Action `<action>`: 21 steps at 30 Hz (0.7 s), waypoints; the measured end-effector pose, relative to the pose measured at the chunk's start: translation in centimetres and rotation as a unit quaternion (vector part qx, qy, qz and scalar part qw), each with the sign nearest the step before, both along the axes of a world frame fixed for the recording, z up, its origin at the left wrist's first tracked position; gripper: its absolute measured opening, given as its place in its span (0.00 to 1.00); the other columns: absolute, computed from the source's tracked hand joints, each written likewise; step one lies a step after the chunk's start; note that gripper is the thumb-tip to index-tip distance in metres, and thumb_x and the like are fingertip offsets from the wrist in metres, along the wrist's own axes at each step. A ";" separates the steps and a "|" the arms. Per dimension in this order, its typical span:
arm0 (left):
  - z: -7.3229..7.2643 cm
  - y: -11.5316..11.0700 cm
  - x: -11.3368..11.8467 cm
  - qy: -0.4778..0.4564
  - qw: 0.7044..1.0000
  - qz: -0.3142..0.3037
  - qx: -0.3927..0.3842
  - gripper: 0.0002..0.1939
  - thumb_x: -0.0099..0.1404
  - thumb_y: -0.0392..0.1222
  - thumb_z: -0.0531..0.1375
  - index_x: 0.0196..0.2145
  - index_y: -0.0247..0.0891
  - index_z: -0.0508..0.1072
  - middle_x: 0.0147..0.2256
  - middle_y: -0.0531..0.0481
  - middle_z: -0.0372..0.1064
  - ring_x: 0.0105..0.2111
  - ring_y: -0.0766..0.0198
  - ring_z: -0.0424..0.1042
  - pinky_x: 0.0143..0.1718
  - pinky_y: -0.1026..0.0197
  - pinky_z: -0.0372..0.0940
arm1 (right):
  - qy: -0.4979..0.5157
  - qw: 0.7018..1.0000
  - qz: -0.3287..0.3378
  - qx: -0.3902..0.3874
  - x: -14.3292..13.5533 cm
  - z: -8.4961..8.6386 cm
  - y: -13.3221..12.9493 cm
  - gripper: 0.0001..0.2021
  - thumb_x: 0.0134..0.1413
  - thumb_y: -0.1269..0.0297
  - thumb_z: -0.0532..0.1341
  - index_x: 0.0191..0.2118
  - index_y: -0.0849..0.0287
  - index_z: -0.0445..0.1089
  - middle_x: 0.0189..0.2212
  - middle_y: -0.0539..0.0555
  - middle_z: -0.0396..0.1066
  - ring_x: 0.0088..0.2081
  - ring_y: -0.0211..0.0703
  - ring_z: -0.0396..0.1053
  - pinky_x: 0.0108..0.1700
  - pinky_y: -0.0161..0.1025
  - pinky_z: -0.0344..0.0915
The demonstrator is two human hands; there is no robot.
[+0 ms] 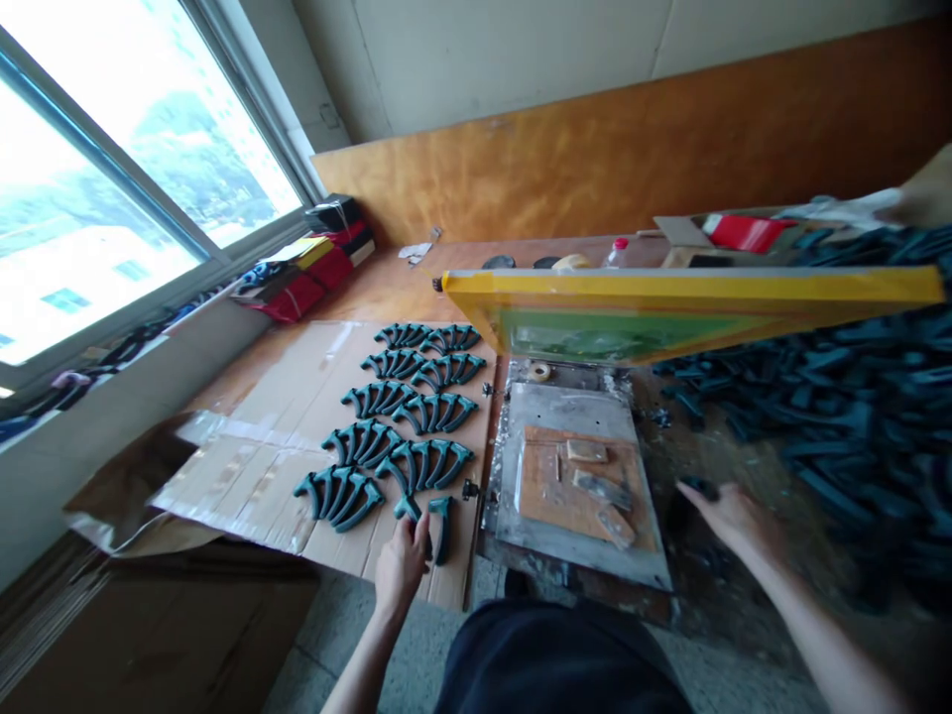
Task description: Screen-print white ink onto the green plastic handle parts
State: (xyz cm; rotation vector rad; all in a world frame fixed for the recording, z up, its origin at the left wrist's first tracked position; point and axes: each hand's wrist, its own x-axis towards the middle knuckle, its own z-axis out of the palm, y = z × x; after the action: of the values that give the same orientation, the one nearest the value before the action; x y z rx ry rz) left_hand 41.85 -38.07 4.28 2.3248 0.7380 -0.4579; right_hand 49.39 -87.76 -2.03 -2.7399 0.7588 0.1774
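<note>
My left hand (pixel 402 567) is closed around a dark green curved plastic handle (pixel 408 508) at the near edge of the cardboard sheet (pixel 275 382). Right beside it on the cardboard lies another such handle (pixel 440 531). Beyond them, several fanned groups of the same handles (pixel 423 466) are laid out in two columns. On the other side of the metal base plate (pixel 506 516), my right hand (pixel 736 521) is low over the dark tabletop. Its fingers are closed on a dark handle (pixel 699 485), partly hidden and blurred.
A yellow-edged screen frame (pixel 669 288) is raised over the base plate, which carries a wooden board (pixel 542 496) with small blocks. A large heap of loose handles (pixel 840 397) covers the right side. Red boxes (pixel 297 288) stand by the window; a bottle (pixel 617 253) stands behind the frame.
</note>
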 end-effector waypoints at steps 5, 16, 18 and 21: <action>-1.8 0.2 -1.5 0.060 0.970 -0.118 0.205 0.22 0.69 0.54 0.46 0.43 0.35 0.71 0.37 0.35 0.77 0.41 0.48 0.76 0.40 0.53 0.66 | 0.022 0.999 0.004 0.031 1.0 -2.1 -0.5 0.22 0.56 0.49 0.55 0.37 0.66 0.72 0.29 0.69 0.73 0.30 0.60 0.73 0.29 0.46 0.66; 14.0 -7.2 14.4 -0.312 0.900 -0.105 -0.285 0.28 0.66 0.63 0.46 0.50 0.39 0.67 0.23 0.54 0.69 0.19 0.66 0.67 0.22 0.66 0.61 | -0.289 0.825 0.485 0.012 1.4 5.3 13.2 0.14 0.63 0.66 0.55 0.51 0.62 0.70 0.37 0.55 0.75 0.38 0.46 0.69 0.45 0.43 0.67; 17.3 -9.9 16.7 -0.376 0.827 -0.071 -0.412 0.29 0.64 0.65 0.48 0.50 0.39 0.66 0.22 0.55 0.69 0.17 0.69 0.65 0.20 0.68 0.60 | -0.282 0.821 0.496 -0.012 1.8 5.4 14.0 0.13 0.61 0.69 0.58 0.50 0.61 0.72 0.36 0.55 0.74 0.38 0.46 0.68 0.43 0.43 0.67; 19.9 -11.8 17.7 -0.405 0.783 -0.049 -0.470 0.29 0.64 0.66 0.47 0.38 0.36 0.70 0.19 0.55 0.67 0.16 0.70 0.62 0.18 0.68 0.58 | -0.267 0.821 0.503 -0.039 1.8 5.7 14.2 0.15 0.57 0.74 0.58 0.48 0.59 0.73 0.38 0.56 0.73 0.42 0.49 0.66 0.45 0.45 0.67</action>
State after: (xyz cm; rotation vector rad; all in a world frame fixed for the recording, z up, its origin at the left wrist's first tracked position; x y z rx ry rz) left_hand 59.57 -49.89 24.15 1.3546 -0.0786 0.1620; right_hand 51.16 -73.52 3.63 -2.7321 -0.8704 -0.4087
